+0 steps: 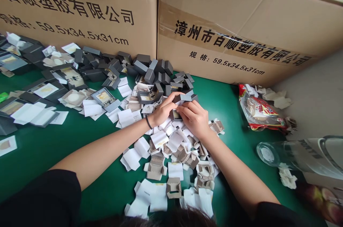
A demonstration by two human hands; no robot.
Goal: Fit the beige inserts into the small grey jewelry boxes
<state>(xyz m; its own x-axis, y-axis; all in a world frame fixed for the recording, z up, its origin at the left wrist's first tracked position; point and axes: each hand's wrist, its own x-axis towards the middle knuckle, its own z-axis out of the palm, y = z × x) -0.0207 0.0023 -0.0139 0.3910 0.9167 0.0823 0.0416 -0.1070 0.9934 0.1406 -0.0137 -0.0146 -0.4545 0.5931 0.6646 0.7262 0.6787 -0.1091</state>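
A small dark grey hinged box point(176, 115) is between my two hands, its lid side raised and its inside facing me. My left hand point(164, 109) closes on its left side, with a dark band round the wrist. From the right, my right hand point(196, 118) grips it, thumb and fingertips at the inside of the box. My fingers cover much of it. Just behind my hands lie more grey boxes point(150, 94), some of them open. Below them spreads a heap of small folded white and brown card pieces point(175, 141).
Two large printed cartons point(80, 9) point(241, 30) stand along the back of the green table point(102, 180). A long pile of grey boxes point(93, 64) runs to the left. On the right are a red food packet point(261, 110), a clear bottle point(289, 153) and crumpled tissue point(287, 176).
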